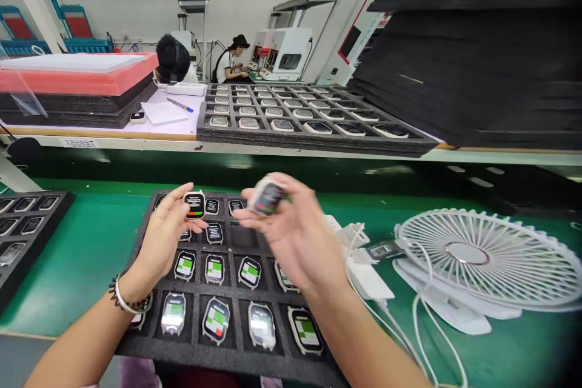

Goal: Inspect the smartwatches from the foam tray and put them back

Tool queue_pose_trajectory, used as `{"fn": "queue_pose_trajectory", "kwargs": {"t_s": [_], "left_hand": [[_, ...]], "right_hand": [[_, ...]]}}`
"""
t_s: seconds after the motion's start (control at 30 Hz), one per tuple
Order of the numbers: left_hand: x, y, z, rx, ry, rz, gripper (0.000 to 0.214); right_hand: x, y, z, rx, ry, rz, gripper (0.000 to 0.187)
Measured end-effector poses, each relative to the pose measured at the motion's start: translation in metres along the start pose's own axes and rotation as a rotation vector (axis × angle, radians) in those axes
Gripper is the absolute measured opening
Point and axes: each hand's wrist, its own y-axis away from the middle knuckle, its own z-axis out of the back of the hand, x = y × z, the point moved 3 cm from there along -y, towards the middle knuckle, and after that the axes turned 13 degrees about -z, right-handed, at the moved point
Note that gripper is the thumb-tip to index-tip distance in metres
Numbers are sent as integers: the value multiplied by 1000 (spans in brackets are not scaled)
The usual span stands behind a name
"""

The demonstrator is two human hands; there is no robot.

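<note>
My left hand [166,233] pinches a smartwatch body [194,204] with a dark screen and a green bar, holding it above the black foam tray [150,348]. A second watch body [267,196], blurred by motion, is gripped in the fingertips of my right hand [295,236] over the tray's upper middle. The tray lies on the green bench and holds several watch bodies, many with lit green and white screens [215,319]. One cell [244,236] under my right hand shows no watch.
A white desk fan [491,257] lies at the right with white cables and a charger block [369,279]. Another foam tray [22,224] sits at the left edge. The shelf behind carries a watch tray [313,133], stacked black foam [482,66] and pink foam [77,79]. Two people work beyond.
</note>
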Motion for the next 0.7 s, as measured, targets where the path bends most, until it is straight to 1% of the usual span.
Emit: {"fn": "queue_pose_trajectory", "kwargs": {"t_s": [0.03,0.1,0.17,0.2,0.27,0.37,0.53,0.7], "left_hand": [[8,0,-1,28,-32,34,50],[20,1,-1,82,-94,47,56],[26,1,1,120,-148,37,58],[27,1,1,131,-168,33,58],[28,0,2,143,-189,27,58],[29,-3,3,148,-192,14,56],[34,-3,3,173,-184,5,53],[36,-2,2,185,-144,23,52]], "right_hand": [[-7,-11,0,10,-48,-40,25],[-22,-30,2,42,-131,-155,26],[-36,-42,5,59,-139,-230,32],[-41,-44,7,62,-123,-237,36],[-45,-44,9,65,-83,-219,43],[-44,-41,9,79,-33,-186,48],[-43,-40,9,125,-6,-159,49],[-44,-41,11,130,15,-138,46]]}}
